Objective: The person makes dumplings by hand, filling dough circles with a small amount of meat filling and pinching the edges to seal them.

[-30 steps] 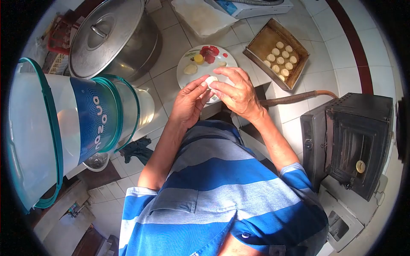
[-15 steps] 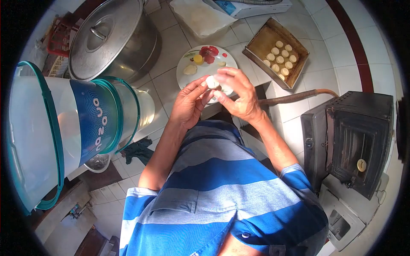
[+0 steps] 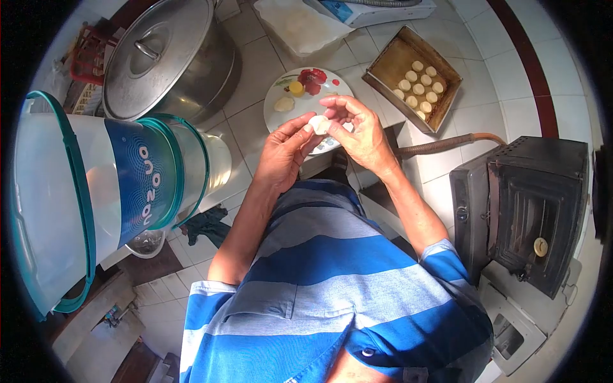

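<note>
A small pale piece of dough (image 3: 319, 124) sits between my hands, above the near part of a floral plate (image 3: 272, 120). My left hand (image 3: 285, 148) pinches it from the left with thumb and fingers. My right hand (image 3: 363, 135) grips its right side, thumb against the dough and fingers curled above and behind it. On the plate lie a yellow ball (image 3: 296, 88) and a flattened dough piece (image 3: 284, 104). My right hand partly covers the plate's right side.
A metal baking tray (image 3: 391, 60) with several pale dough rounds (image 3: 426, 80) stands at upper right. A lidded steel pot (image 3: 159, 57) and a large water bottle (image 3: 102, 179) are at left. A black oven (image 3: 533, 204) is at right, with a hose (image 3: 440, 147) near it.
My right fingers have come down and curled closer round the dough. The dough piece has turned and looks flatter and wider. The plate and tray have not moved.
</note>
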Demonstrator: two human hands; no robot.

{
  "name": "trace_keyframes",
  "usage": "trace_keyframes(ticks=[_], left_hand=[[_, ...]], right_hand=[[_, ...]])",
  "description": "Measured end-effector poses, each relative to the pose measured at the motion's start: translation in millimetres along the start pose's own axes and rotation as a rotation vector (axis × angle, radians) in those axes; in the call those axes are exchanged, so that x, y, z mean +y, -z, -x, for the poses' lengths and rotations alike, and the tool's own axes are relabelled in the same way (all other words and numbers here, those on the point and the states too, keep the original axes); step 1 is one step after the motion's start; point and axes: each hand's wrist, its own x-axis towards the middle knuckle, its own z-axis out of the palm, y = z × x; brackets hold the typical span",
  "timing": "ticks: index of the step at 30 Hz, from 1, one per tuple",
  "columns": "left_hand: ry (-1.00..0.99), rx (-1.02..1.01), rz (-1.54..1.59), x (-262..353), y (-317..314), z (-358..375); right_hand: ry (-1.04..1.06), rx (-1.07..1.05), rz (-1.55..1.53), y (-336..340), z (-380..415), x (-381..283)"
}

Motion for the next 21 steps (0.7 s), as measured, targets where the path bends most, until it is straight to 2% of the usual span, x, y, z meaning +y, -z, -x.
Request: trace_keyframes(ticks=[4, 6, 9, 18, 21], left_hand=[[0.046, -0.005, 0.029, 0, 2, -1], [0.046, -0.008, 0.035, 1, 1, -1], [0.053, -0.009, 0.03, 2, -3, -1], [0.087, -0.032, 0.003, 3, -2, 2], [0.097, -0.049, -0.001, 3, -2, 2]], right_hand=[[0.013, -0.013, -0.005, 8, 2, -13], [0.109, -0.06, 0.233, 14, 2, -27], [0.165, -0.048, 0.213, 15, 2, -25], [0.103, -0.056, 0.141, 19, 4, -13], [0.162, -0.058, 0.219, 16, 4, -19]])
